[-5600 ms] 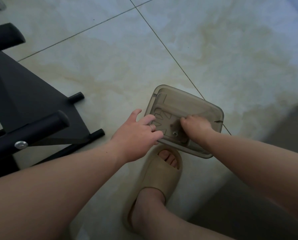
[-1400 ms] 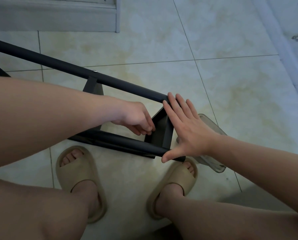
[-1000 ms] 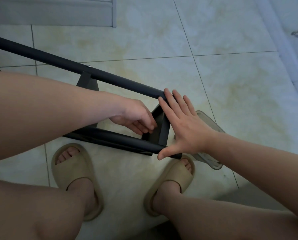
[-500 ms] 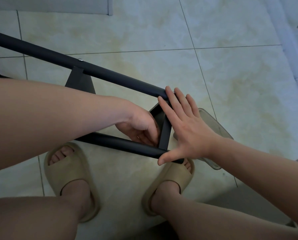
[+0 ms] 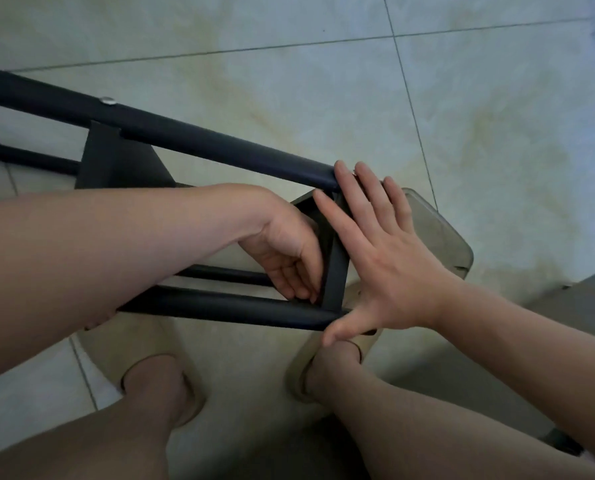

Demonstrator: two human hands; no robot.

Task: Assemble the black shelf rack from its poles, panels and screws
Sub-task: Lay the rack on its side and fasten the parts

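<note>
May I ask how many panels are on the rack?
2: a far panel under the top pole, an end panel between left hand and right hand; others may be out of frame.

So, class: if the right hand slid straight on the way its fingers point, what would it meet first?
Likely the upper pole, its end just at the fingertips of the right hand; beyond, only floor tile shows; depth is unclear.
</note>
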